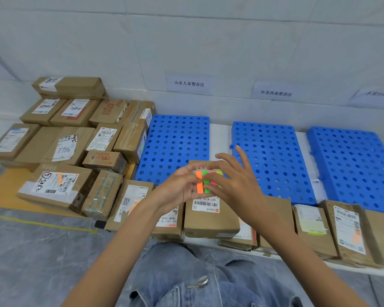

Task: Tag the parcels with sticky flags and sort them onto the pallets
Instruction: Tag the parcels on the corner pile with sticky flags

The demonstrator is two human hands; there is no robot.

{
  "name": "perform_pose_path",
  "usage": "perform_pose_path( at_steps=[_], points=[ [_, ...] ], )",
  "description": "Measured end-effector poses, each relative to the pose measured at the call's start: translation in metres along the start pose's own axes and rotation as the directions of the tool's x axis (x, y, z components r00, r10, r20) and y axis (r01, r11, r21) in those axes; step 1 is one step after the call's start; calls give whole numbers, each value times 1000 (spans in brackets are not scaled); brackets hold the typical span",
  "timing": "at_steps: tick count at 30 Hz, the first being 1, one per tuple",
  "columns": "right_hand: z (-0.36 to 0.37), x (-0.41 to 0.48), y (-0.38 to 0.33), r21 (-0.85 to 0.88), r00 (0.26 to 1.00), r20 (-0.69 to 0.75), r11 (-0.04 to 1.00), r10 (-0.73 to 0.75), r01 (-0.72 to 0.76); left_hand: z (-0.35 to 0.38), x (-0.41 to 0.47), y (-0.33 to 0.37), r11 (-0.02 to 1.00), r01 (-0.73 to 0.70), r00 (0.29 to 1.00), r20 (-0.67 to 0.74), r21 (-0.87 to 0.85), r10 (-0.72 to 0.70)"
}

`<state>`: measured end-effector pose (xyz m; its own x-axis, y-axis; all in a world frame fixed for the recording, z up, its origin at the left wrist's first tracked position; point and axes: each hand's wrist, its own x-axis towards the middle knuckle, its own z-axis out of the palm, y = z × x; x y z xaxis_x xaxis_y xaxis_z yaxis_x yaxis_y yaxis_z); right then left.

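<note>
Left hand [181, 185] grips the sticky flags [203, 182] above a parcel [211, 220]. Right hand [237, 180] pinches at the pink one, other fingers spread. Blue pallets [273, 138] sit just behind.

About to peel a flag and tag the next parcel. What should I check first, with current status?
1. Flag pad secured: ok; left hand grips it, right hand pinches its flags.
2. One flag peeled free: cannot tell.
3. Parcel under the hands, label up: ok.
4. That parcel untagged: cannot tell; the hands cover part of its top.
5. Pallets free for sorting: ok; no parcel shows on the three blue pallets.
6. Wall signs legible: not ok; the rightmost is blurred.
</note>
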<state>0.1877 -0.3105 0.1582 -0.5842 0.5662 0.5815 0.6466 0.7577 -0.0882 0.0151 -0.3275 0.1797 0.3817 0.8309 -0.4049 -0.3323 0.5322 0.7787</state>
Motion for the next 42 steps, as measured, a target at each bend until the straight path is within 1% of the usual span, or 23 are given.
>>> perform_pose_path(
  at_steps=[3, 5, 7, 8, 10, 11, 13, 17, 20, 22, 24, 25, 26, 28, 30, 31, 33, 34, 35, 37, 38, 41, 42],
  points=[
    [-1, 1, -2, -92, 997, 22, 993, -73, 74, -2, 0, -1, 1000, 12, 1000, -26, -20, -12],
    [2, 1, -4, -102, 997, 56, 993, -60, 66, -4, 1, -3, 999, 17, 999, -47, -27, -19],
    [3, 3, -5, -20, 997, 79, 1000, 24, -23, -5, 0, -4, 999, 20, 999, -41, -25, -21],
    [3, 5, -5, 76, 991, 96, 992, 89, -97, -6, -1, -5, 999, 21, 999, -29, -24, -22],
    [3, 8, -3, 271, 967, 137, 930, 217, -247, -6, -3, -7, 1000, 13, 1000, -4, 5, -13],
    [2, 9, -3, 331, 952, 163, 894, 260, -301, -6, -3, -8, 999, 4, 1000, -1, 32, -4],
    [1, 10, -4, 375, 925, 218, 848, 311, -374, -6, -2, -11, 996, -14, 1000, -18, 89, 16],
    [1, 12, -4, 403, 887, 287, 795, 362, -454, -7, 2, -18, 988, -10, 996, -88, 152, 23],
    [2, 13, -1, 487, 858, 241, 708, 454, -512, -10, 1, -18, 986, 26, 994, -107, 163, -9],
    [1, 14, 1, 555, 796, 211, 601, 567, -575, -19, -4, -14, 979, 63, 993, -111, 193, -42],
    [0, 14, 6, 609, 713, 195, 487, 674, -626, -38, -9, -9, 966, 87, 983, -179, 245, -43],
    [1, 11, 9, 619, 688, 195, 456, 699, -639, -50, -11, -7, 958, 104, 969, -244, 267, -37],
    [2, 8, 12, 612, 683, 203, 454, 701, -648, -63, -12, -8, 943, 138, 945, -325, 301, -35],
    [9, -4, 16, 560, 697, 254, 486, 670, -671, -88, -7, -20, 870, 249, 884, -467, 425, -24],
    [23, -18, 17, 514, 716, 315, 523, 623, -680, -104, 1, -38, 778, 358, 839, -543, 516, -26],
    [32, -25, 17, 495, 738, 332, 557, 587, -667, -109, 6, -49, 757, 391, 828, -560, 524, -40],
    [52, -39, 22, 439, 804, 343, 674, 486, -595, -118, 16, -70, 753, 418, 811, -583, 508, -57],
    [61, -45, 25, 406, 831, 356, 729, 428, -550, -121, 20, -79, 745, 412, 811, -584, 525, -37],
    [67, -50, 28, 377, 844, 376, 769, 383, -517, -123, 23, -87, 714, 403, 816, -578, 572, 2],
    [75, -57, 35, 324, 866, 380, 830, 325, -454, -129, 30, -97, 607, 399, 823, -560, 688, 95],
    [76, -60, 38, 294, 879, 366, 859, 304, -419, -132, 32, -99, 535, 410, 826, -550, 738, 126],
    [71, -65, 40, 204, 924, 311, 934, 223, -294, -139, 34, -101, 257, 488, 825, -537, 834, 175],
    [69, -68, 39, 193, 923, 299, 933, 240, -305, -136, 35, -100, 221, 476, 828, -518, 851, 215]
  ],
)
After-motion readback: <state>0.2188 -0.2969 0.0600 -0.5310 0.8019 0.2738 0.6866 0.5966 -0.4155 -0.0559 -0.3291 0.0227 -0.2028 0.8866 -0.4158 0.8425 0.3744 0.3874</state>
